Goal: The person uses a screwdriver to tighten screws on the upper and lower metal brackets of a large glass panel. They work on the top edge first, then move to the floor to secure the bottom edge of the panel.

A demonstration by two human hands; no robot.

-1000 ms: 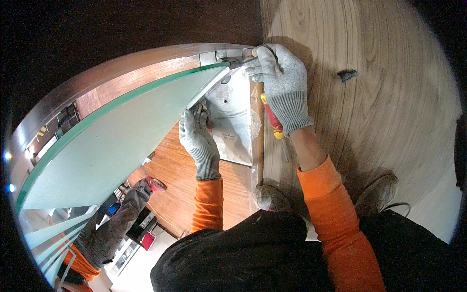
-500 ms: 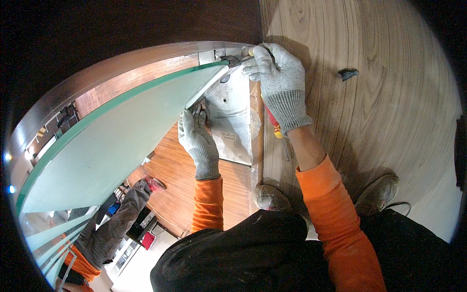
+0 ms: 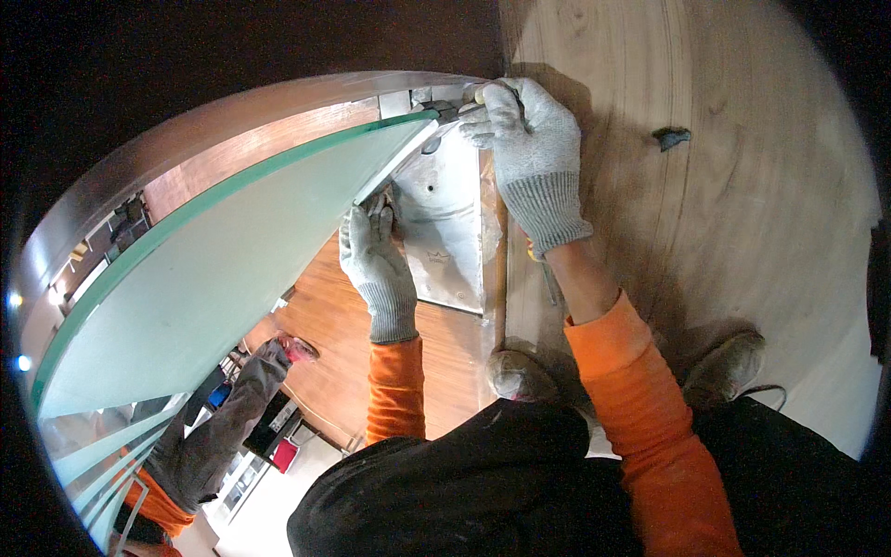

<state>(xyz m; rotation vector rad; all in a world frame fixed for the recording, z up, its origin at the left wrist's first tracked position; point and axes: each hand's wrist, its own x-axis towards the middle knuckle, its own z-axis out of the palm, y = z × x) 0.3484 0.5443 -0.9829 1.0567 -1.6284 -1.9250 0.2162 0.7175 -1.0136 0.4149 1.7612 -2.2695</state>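
My left hand (image 3: 379,265), in a grey knit glove, is closed at the lower edge of a frosted glass door (image 3: 223,251); the thumb lies on the glass side and the fingertips are partly hidden. At the door's bottom corner, my gloved right hand (image 3: 527,139) pinches a small piece with a pale yellowish end beside a dark metal fitting (image 3: 444,110). Its fingers cover most of that piece, so its kind cannot be made out. Under both hands lies a scuffed metal plate (image 3: 444,227) set in the floor. A screwdriver (image 3: 550,280) lies below my right wrist, its handle mostly hidden.
A dark scrap (image 3: 671,139) lies on the wood-look floor (image 3: 752,213) to the right. My shoes (image 3: 522,375) stand near the plate. Far left, another person in dark trousers (image 3: 227,418) is beyond the door. A dark panel (image 3: 278,37) borders the top.
My right hand has risen very slightly at the fitting, and its wrist now hides more of the screwdriver's handle. My left hand stays at the door's edge.
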